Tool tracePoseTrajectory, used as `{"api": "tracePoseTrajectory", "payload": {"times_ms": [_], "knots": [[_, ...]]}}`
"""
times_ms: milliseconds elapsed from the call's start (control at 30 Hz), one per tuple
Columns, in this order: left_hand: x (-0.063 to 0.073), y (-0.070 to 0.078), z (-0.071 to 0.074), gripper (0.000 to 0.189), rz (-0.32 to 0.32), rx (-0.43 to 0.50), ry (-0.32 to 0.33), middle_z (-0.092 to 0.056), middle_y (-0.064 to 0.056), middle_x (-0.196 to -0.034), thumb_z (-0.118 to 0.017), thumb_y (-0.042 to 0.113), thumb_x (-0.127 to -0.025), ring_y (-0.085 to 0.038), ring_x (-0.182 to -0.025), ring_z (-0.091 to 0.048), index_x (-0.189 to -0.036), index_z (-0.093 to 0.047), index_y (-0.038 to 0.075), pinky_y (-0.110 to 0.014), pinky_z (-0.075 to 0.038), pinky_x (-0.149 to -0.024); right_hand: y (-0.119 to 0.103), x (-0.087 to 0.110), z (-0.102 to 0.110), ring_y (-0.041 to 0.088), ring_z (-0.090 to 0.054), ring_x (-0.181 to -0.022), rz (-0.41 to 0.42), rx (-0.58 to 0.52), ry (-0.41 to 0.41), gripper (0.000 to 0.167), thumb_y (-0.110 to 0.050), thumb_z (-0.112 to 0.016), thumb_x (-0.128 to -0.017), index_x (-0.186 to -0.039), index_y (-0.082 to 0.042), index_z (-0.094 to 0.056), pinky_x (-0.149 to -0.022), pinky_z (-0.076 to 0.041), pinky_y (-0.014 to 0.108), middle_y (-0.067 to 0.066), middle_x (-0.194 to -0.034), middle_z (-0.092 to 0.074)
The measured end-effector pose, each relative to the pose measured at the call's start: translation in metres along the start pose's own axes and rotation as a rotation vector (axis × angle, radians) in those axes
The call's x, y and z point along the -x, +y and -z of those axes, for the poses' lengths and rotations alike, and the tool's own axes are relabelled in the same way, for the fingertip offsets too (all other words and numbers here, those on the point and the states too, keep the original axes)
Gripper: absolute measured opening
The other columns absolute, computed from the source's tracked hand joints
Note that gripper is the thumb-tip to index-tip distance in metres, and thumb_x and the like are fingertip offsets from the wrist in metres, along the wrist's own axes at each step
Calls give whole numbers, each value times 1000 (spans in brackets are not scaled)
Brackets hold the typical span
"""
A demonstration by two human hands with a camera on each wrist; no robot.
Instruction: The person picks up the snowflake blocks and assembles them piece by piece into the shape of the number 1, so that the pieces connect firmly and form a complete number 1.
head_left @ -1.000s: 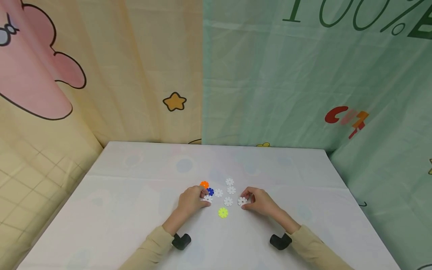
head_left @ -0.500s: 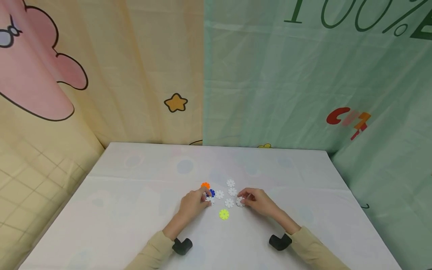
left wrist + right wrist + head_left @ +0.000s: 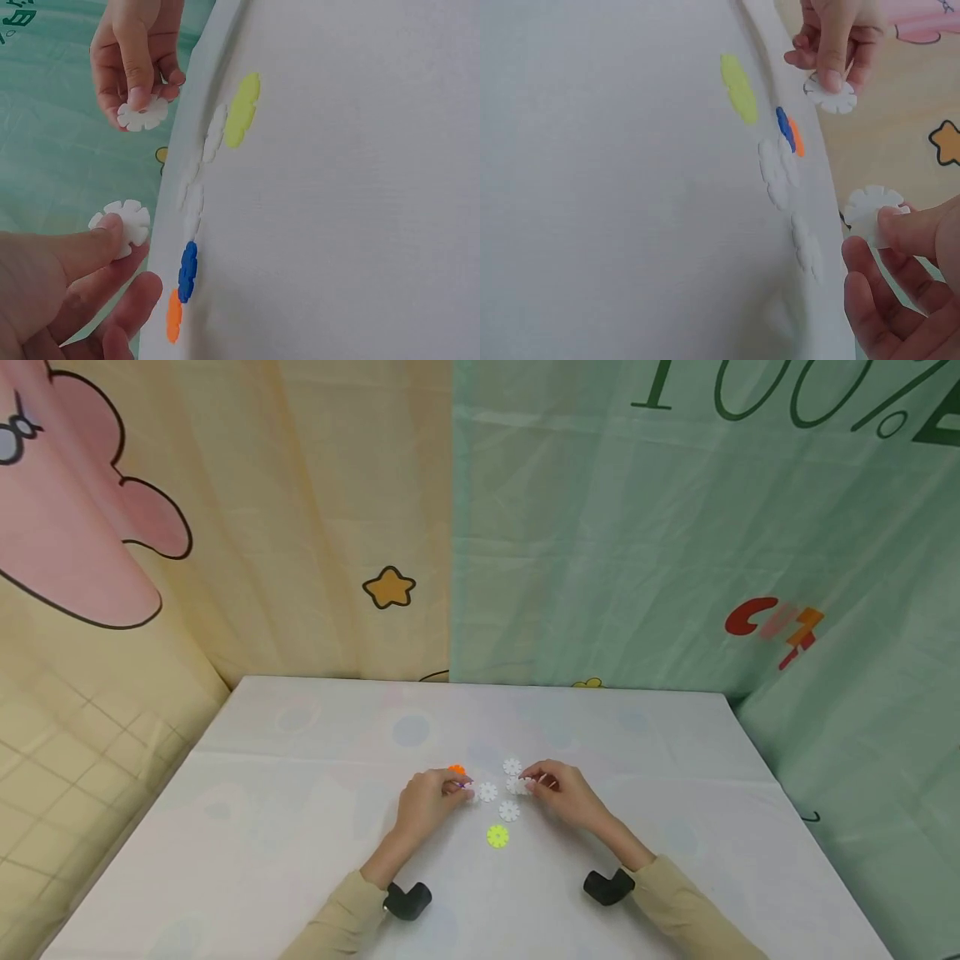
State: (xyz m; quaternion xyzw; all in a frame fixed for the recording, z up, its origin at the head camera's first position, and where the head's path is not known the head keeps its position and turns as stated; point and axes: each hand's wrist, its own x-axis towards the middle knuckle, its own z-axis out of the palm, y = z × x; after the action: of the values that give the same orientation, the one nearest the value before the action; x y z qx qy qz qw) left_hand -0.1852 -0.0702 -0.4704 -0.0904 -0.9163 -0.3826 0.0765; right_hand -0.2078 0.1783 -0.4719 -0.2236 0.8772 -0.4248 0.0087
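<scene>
While left grip (image 3: 426,800), nearly closed, is pinching a white notched disc (image 3: 136,222) | right grip (image 3: 568,792) is likewise pinching another notched disc (image 3: 865,210) | either may be slipping if knocked

Green "100%" (image 3: 792,397) printed lg. on the green curtain (image 3: 600,527), high up past the worktop's (image 3: 637,735) far edge, approx. above its far R corner; tops of nos. cut off. Bold dk-green letter (image 3: 941,435) follows, also cut: E or B, can't tell. Lower on same curtain, just above that corner, red/pink/orange marks (image 3: 776,621), poss. letters, illegible. L wrist cam: pt. of lettering (image 3: 19,16), tiny, tilted, cut off.
</scene>
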Motion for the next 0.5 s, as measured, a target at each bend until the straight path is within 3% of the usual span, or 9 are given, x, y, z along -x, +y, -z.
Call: {"api": "tracePoseTrajectory", "payload": {"times_ms": [200,500], "knots": [[-4,3,-3,13,8,12,34,-68,5,-75,-71,23,-87,-4,-59,-52,-99,-73,17,-20,-37,-49,-8,-8,-2,9,-59,-75,10,-26,103,13,-12,-65,-91,-103,-7,-69,-68,-51,22,4,-92,-69],[-8,11,-2,16,14,69,117,-67,1,-71,-68,28,-89,-5,-50,-44,-95,-71,13,-20,-33,-44,-18,-22,-3,12,-61,-79,23,-48,240,13,-14,-68,-90,-100,-9,-71,-72,-52,21,4,-90,-69]]}}
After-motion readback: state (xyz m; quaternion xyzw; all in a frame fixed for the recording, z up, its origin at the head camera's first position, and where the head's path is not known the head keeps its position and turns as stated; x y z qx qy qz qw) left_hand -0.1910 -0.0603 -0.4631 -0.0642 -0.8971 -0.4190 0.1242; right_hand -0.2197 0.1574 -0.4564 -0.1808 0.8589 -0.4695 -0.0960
